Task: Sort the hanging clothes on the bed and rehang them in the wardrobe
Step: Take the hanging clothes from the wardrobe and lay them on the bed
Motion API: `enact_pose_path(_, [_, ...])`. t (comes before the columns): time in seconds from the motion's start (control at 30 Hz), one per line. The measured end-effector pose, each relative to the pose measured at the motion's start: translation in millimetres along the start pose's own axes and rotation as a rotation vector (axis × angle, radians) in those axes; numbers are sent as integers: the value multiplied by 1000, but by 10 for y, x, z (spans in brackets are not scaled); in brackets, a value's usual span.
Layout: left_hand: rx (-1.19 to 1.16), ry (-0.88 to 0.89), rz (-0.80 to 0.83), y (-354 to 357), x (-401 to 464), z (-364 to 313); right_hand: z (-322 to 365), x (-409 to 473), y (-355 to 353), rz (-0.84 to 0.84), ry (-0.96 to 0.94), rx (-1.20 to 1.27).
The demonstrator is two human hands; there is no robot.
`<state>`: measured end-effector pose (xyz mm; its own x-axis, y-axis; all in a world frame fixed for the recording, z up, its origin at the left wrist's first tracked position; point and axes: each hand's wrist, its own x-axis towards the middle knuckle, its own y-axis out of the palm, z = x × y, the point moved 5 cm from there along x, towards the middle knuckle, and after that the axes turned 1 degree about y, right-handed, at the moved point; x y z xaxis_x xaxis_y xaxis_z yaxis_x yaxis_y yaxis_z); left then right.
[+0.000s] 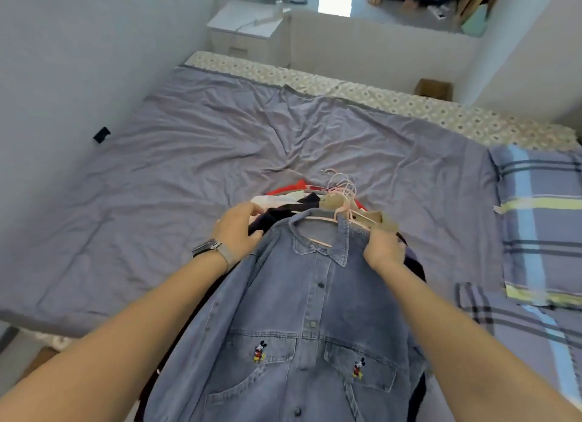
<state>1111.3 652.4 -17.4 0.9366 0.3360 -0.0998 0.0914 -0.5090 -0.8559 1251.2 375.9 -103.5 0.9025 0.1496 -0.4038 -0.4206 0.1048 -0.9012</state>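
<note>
Denim shirt [315, 311], 6 o'clock, tops 1 hangered stack on the bed [189, 156]. Left hand [239, 229], right hand [384, 248]: fingers clamped on stack's shoulders. Sorting barely begun; rehanging outstanding, wardrobe unseen.

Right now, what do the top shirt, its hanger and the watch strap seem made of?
Shirt: looks like washed blue denim, matte, with visible seams, dark buttons and stitched pocket flaps.
Hanger: thin and pale pink, probably plastic or coated wire; too blurred to tell which.
Watch strap: silvery grey with a dull sheen, likely metal links or mesh.
</note>
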Motion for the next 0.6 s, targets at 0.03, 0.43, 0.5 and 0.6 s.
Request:
enact_pose_path(0.03, [8,-28,11,37,-21,120,87,13,96,64,-12,-39])
enact_pose_path(0.43, [114,-429,116,-481,-1241,1157,2354,-1019,288,345,-563,-129])
enact_pose_path(0.5, [105,-537,82,-868,-1726,1363,2776,-1463,216,310,-693,-197])
enact_pose_path(0.6, [119,-680,-32,-1466,-2680,1632,3379,-2268,123,264,-891,-248])
